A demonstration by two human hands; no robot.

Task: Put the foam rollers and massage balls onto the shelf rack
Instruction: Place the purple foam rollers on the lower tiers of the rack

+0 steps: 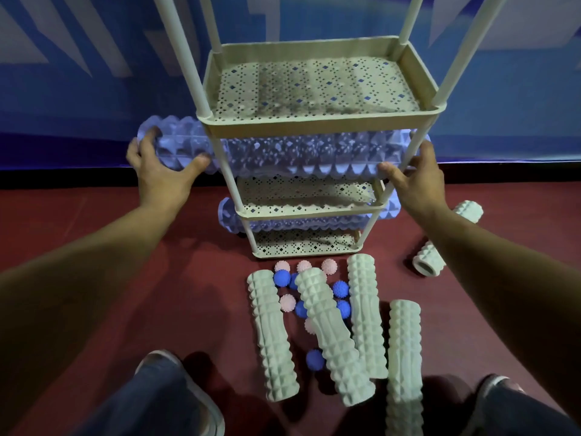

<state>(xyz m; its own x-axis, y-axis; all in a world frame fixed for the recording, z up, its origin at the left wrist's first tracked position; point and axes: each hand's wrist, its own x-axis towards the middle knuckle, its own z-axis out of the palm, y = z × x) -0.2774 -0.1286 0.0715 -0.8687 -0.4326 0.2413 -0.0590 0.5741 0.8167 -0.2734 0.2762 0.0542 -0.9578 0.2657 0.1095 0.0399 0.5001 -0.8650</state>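
On red floor (94, 221) by blue wall (78, 58): both hands' grip holding purple roller (283, 152).

Dark red floor (94, 234); blue wall banner (94, 73) behind; grey shoes (188, 391), jeans legs (151, 404) at bottom edge.

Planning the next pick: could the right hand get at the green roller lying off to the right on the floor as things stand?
Probably not yet: the right hand is gripping the purple roller on the rack. The green roller itself lies unobstructed on the floor.

head cam | looks forward-down | close above shelf rack (317, 121), floor (125, 247)
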